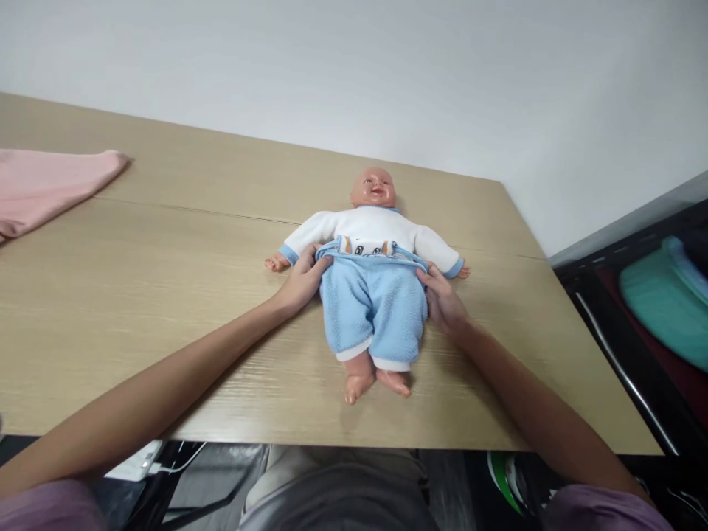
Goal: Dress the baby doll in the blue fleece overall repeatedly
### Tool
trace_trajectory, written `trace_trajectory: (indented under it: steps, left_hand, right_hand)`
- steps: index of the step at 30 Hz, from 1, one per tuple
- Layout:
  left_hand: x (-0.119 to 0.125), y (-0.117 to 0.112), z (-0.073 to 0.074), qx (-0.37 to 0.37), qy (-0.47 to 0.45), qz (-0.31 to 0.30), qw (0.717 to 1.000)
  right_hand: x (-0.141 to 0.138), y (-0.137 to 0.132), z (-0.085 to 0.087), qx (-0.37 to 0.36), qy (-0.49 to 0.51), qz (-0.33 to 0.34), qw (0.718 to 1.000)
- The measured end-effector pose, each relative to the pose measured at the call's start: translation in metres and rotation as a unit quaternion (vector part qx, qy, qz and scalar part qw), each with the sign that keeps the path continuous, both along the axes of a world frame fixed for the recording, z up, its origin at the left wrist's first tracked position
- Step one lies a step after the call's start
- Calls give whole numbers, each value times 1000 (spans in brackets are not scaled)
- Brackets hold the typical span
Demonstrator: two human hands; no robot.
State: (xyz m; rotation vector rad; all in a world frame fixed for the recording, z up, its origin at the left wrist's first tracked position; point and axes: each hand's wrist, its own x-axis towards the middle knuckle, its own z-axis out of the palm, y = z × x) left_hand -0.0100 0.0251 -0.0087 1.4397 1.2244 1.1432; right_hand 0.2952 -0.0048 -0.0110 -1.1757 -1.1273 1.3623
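A baby doll lies on its back on the wooden table, head away from me and bare feet toward me. It wears a white top with blue cuffs and light blue fleecy trousers with white hems. My left hand is closed on the left side of the trousers' waistband. On the right side, my right hand pinches the same waistband, so it is stretched wide across the doll's belly. Part of a printed animal face shows above the waistband. Some fingertips are hidden by the cloth.
A pink cloth lies on the table at the far left. A pale wall stands behind. Right of the table are a black metal frame and a teal object. A white power strip with a cable sits below the front edge.
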Motion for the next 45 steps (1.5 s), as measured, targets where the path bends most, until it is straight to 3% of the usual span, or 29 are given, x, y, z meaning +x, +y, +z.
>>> trace_trajectory:
  steps: [5,8,12,14,16,18,21,27,33,36,40,45]
  left_hand:
    - [-4,8,2,26,-17,-23,999]
    - [-9,10,10,89,42,-63,993]
    - [-3,20,29,184,158,-118,963]
    - [4,30,36,183,124,-142,965]
    - [9,39,38,142,44,-138,979]
    - [10,45,35,90,0,-126,988]
    - [0,43,27,33,20,-128,991]
    - [-19,26,16,-15,49,-137,989]
    - [-8,23,-1,-103,-118,-56,986]
    - [-4,28,-5,-95,-155,-41,983]
    - [-7,34,-1,-68,-177,-87,978]
    - [-23,37,3,36,26,-121,992]
  right_hand:
    - [1,6,1,47,-16,28,998]
    - [6,5,8,107,-105,50,987]
    - [2,15,36,263,-292,58,918]
    - [-4,29,50,294,-314,95,898]
    - [-8,46,55,269,-277,130,913]
    - [-6,60,49,226,-227,127,939]
    - [6,65,27,184,-227,79,953]
    - [20,30,-7,120,-173,23,977]
    - [3,21,-14,43,28,-14,999]
    - [4,34,-19,49,15,-26,998]
    - [12,48,-21,85,-15,-16,996]
    - [20,39,-11,152,-120,12,981]
